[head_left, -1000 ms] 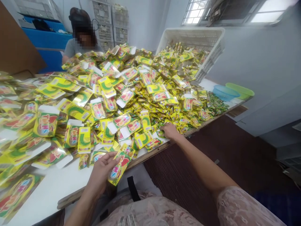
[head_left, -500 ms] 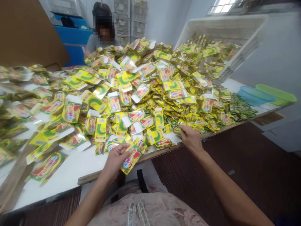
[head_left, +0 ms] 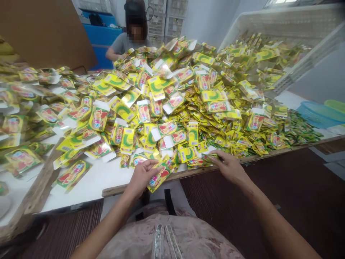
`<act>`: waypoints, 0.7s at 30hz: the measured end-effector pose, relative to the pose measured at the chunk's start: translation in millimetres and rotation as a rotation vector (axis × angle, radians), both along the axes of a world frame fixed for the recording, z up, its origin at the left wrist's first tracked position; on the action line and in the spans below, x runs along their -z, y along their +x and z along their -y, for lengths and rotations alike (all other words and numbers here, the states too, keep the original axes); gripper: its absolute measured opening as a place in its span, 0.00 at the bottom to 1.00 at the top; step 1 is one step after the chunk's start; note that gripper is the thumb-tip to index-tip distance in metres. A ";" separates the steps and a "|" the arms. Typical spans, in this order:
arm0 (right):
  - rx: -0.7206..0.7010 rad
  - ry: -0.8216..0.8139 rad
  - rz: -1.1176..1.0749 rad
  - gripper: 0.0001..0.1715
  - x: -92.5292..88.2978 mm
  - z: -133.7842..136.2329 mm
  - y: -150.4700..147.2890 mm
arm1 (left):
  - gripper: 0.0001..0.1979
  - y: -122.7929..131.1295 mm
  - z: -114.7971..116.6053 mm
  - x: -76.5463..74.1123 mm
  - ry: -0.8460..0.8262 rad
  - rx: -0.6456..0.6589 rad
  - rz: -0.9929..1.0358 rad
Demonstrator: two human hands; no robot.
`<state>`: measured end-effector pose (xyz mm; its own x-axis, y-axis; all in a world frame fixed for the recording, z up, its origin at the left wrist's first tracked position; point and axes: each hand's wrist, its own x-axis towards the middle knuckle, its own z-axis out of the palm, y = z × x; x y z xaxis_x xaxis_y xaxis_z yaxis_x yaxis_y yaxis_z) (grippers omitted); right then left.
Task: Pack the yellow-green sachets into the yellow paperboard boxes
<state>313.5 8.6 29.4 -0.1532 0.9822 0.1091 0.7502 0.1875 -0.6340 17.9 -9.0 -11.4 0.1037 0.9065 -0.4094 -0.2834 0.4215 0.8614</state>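
A big heap of yellow and green packets (head_left: pixel 172 97) covers the white table (head_left: pixel 94 181). My left hand (head_left: pixel 141 178) is closed on one yellow packet (head_left: pixel 159 177), held just off the table's near edge. My right hand (head_left: pixel 229 166) rests at the heap's front edge with its fingers pinched on a small packet (head_left: pixel 208 154) lying among the others.
A white plastic crate (head_left: pixel 291 21) tipped on its side spills packets at the back right. Blue and green basins (head_left: pixel 319 113) stand at the right end. Another person (head_left: pixel 132 37) sits across the table. Brown board (head_left: pixel 45 32) leans at the back left.
My right hand has drawn back from the heap toward me, pinching a small packet. The left hand keeps holding its packet. The view has swung to the left.
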 end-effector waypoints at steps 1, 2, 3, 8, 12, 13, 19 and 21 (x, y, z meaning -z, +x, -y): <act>-0.058 -0.086 -0.151 0.13 -6.5 -0.4 -18.8 | 0.23 0.1 0.3 -0.1 -0.002 0.012 -0.007; -0.134 -0.176 -0.289 0.14 -11.3 -1.6 -37.8 | 0.23 -0.1 0.8 -0.9 -0.007 0.019 -0.007; -0.208 -0.238 -0.390 0.15 -14.0 -3.7 -55.8 | 0.23 -0.9 1.6 -2.5 -0.012 0.023 0.000; -0.417 -0.357 -0.432 0.13 -6.0 -19.7 -107.4 | 0.22 -11.1 7.8 -13.3 -0.020 0.068 0.090; -0.432 -0.287 -0.271 0.09 1.6 -25.3 -118.7 | 0.21 -16.3 11.0 -11.8 0.010 0.074 0.105; -0.414 -0.299 -0.277 0.09 3.0 -25.4 -121.5 | 0.21 -16.3 11.0 -10.0 0.018 0.063 0.093; -0.155 -0.242 -0.370 0.14 12.8 -18.5 -138.3 | 0.22 -14.0 7.8 -1.0 0.048 0.017 0.051; -0.171 -0.161 -0.353 0.11 12.6 -14.1 -141.4 | 0.22 -14.8 7.1 -1.0 0.023 -0.033 0.058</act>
